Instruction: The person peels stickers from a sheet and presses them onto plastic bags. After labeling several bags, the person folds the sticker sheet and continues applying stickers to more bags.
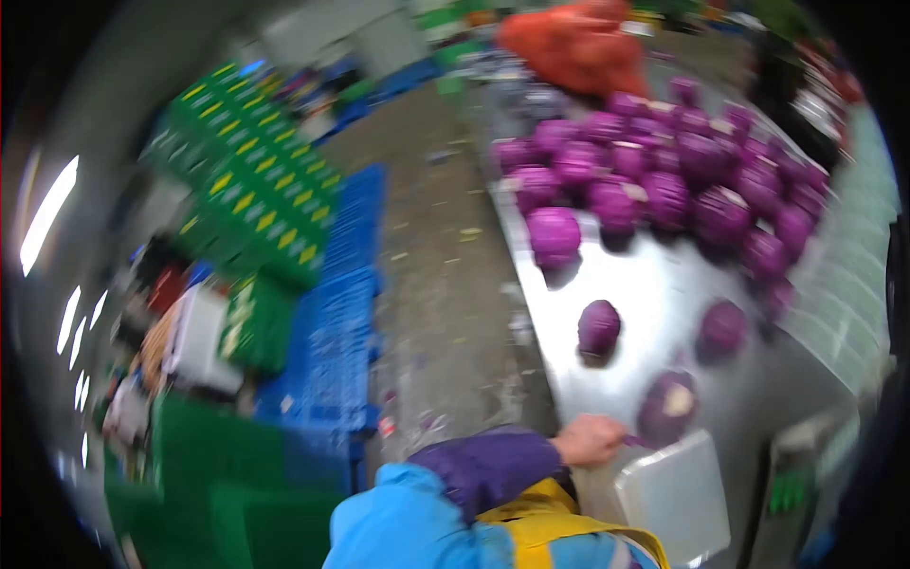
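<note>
One bare hand, which looks like my left hand (590,440), comes out of a purple sleeve at the lower middle, its fingers curled beside a purple cabbage (667,410) with a pale cut end. Something thin and purple shows at its fingertips, too blurred to name. Just right of the hand lies a clear, whitish square tray or plate (675,498). Two single cabbages (599,328) rest farther up the metal table (559,318). My right hand does not show.
A large heap of purple cabbages (666,201) covers the table's far part, with an orange-red sack (578,47) behind. A device with green marks (787,491) stands at lower right. Stacked green crates (256,180) and blue pallets (332,332) are on the left.
</note>
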`<state>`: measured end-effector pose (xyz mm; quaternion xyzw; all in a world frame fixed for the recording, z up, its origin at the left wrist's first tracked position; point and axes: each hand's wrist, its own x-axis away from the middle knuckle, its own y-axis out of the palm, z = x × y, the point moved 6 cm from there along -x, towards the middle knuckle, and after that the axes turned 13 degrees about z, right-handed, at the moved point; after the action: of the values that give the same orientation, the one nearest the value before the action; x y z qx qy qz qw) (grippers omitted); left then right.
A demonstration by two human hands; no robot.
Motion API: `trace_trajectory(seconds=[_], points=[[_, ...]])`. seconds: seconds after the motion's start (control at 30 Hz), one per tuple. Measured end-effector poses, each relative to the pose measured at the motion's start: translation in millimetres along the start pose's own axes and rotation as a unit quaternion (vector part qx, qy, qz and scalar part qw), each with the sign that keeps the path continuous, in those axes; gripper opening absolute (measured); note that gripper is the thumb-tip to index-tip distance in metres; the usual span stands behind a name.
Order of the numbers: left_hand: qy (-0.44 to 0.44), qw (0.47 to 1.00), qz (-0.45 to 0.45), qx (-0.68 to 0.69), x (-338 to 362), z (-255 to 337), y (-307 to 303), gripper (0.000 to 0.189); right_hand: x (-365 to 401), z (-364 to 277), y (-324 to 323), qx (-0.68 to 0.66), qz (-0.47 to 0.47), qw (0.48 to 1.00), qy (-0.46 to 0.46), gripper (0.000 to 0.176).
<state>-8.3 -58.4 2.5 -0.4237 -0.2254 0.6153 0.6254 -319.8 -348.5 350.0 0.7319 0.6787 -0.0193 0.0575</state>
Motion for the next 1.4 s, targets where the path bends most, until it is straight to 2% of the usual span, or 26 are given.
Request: trace_trajectory(seconds=[0.03, 0.13, 0.17, 0.2, 0.23, 0.27, 0.3, 0.37, 0.43, 0.47, 0.5, 0.57, 0.6, 0.63, 0.67, 0.7, 0.73, 0.8, 0.87, 0.93, 1.0, 1.03, 1.1, 1.13, 1.2, 1.4], points=[[0.016, 0.999, 0.034, 0.018, -0.4, 0.4, -2.0, 0.015, -0.7, 0.1, 1.6, 0.105, -0.121, 0.984, -0.081, 0.038], [0.021, 1.000, -0.009, -0.017, -6.6, 7.8, -9.8, 0.017, 91.8, 14.1, 85.9, -0.169, -0.133, 0.977, 0.014, 0.027], [0.029, 0.999, -0.021, -0.014, -7.2, 8.1, -10.3, 0.018, 80.0, 40.0, 64.9, -0.142, 0.011, 0.988, -0.060, 0.024], [0.032, 0.999, -0.028, -0.021, -9.8, 6.3, -9.8, 0.019, 70.0, 71.6, 51.5, -0.081, 0.065, 0.987, -0.122, 0.021], [0.058, 0.997, -0.042, -0.009, -11.3, 10.8, -9.3, 0.019, 91.1, 81.2, 63.2, -0.048, 0.108, 0.991, -0.064, 0.019], [0.042, 0.998, -0.048, -0.008, -12.5, 10.9, -8.9, 0.019, 89.0, 106.0, 63.8, 0.088, 0.055, 0.969, -0.225, 0.018], [0.020, 0.998, -0.055, -0.012, -12.7, 7.1, -8.9, 0.019, 97.7, 136.2, 60.3, -0.011, 0.062, 0.989, -0.136, 0.016], [0.045, 0.998, -0.049, -0.007, -10.0, 4.3, -8.5, 0.018, 133.5, 172.3, 61.7, -0.149, 0.145, 0.977, 0.057, 0.014], [0.071, 0.997, -0.013, 0.024, -8.3, 0.1, -8.0, 0.017, 157.8, 220.4, 55.8, -0.163, 0.179, 0.956, 0.164, 0.014], [0.086, 0.996, -0.023, 0.026, -8.0, 2.8, -7.1, 0.017, 163.5, 247.0, 53.3, -0.188, 0.170, 0.954, 0.161, 0.014], [0.070, 0.997, -0.043, 0.002, -9.3, 2.1, -8.2, 0.017, 176.1, 260.1, 51.7, -0.152, 0.201, 0.945, 0.208, 0.014], [0.059, 0.996, -0.059, -0.018, -10.2, -4.5, -4.9, 0.017, 191.7, 287.3, 62.1, -0.209, 0.216, 0.934, 0.195, 0.019], [0.085, 0.994, -0.072, -0.009, -9.6, -1.2, -3.5, 0.017, 203.5, 298.5, 65.8, -0.156, 0.201, 0.940, 0.226, 0.026], [0.086, 0.994, -0.060, -0.011, -9.7, 1.2, -7.9, 0.015, 216.8, 287.0, 75.3, -0.145, 0.187, 0.945, 0.227, 0.034], [0.086, 0.995, -0.048, -0.011, -9.9, 2.0, -8.8, 0.015, 234.1, 276.4, 81.5, -0.164, 0.146, 0.936, 0.274, 0.041], [0.091, 0.994, -0.052, -0.020, -8.3, 1.7, -5.2, 0.015, 244.7, 295.5, 78.1, -0.155, 0.136, 0.923, 0.326, 0.039], [0.092, 0.994, -0.054, -0.033, -7.6, -0.9, -2.8, 0.015, 252.6, 294.6, 69.7, -0.135, 0.119, 0.931, 0.319, 0.038], [0.114, 0.991, -0.059, -0.026, -5.7, -1.7, -2.0, 0.014, 265.0, 288.6, 35.5, -0.015, 0.157, 0.951, 0.267, 0.036], [0.089, 0.994, -0.059, -0.024, -6.0, -5.4, -1.5, 0.013, 271.1, 277.9, -12.4, 0.052, 0.191, 0.960, 0.199, 0.034], [0.093, 0.994, -0.061, -0.011, -6.2, -2.9, -2.1, 0.013, 273.7, 255.8, -64.1, 0.141, 0.286, 0.941, 0.110, 0.032], [0.073, 0.996, -0.039, 0.031, -5.7, -9.5, -3.6, 0.012, 282.1, 233.7, -110.5, 0.239, 0.395, 0.884, 0.074, 0.035], [0.076, 0.996, -0.038, 0.029, -6.3, -8.5, -4.6, 0.012, 280.1, 227.5, -122.1, 0.236, 0.397, 0.884, 0.072, 0.035], [0.014, 0.993, -0.033, 0.112, -6.4, -6.4, -8.5, 0.012, 290.0, 226.5, -153.3, 0.144, 0.527, 0.823, 0.153, 0.038], [0.017, 0.993, -0.032, 0.111, -5.3, 0.0, -10.1, 0.012, 287.4, 224.6, -160.6, 0.142, 0.529, 0.823, 0.152, 0.038], [-0.072, 0.969, -0.050, 0.230, -2.7, 8.4, -6.9, 0.012, 277.9, 238.2, -165.8, 0.018, 0.490, 0.843, 0.219, 0.035], [-0.092, 0.925, -0.110, 0.352, -3.8, 63.3, 0.6, 0.009, 251.7, 260.3, -168.3, -0.110, 0.475, 0.855, 0.176, 0.013]])
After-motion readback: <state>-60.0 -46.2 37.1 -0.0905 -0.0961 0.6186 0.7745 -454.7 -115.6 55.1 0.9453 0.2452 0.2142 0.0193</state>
